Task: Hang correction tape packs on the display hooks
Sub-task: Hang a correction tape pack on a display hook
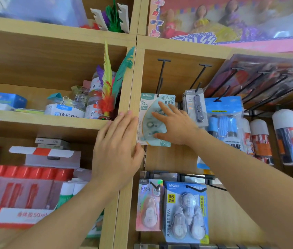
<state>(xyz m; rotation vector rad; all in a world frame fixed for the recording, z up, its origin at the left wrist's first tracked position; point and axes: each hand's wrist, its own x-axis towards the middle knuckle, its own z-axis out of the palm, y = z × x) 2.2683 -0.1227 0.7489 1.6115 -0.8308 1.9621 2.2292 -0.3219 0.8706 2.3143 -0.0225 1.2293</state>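
A teal tape pack [149, 106] hangs on a black display hook [161, 76] in the upper right shelf bay. My right hand [175, 125] lies flat on the pack's front, fingers spread, thumb under the blister. My left hand [118, 146] rests open against the wooden upright [127, 83], its thumb touching the pack's lower left corner. Below hang a pink single tape pack [149, 205] and a blue value pack [186, 212] on lower hooks.
A second hook [200, 76] carries a grey item pack [195, 108]; a blue bagged item [223, 115] hangs further right, and beyond it several bare hooks. Glue bottles [289, 137] stand at the right. Left shelves hold feather shuttlecocks [108, 90], clip jars and red glue boxes [23, 191].
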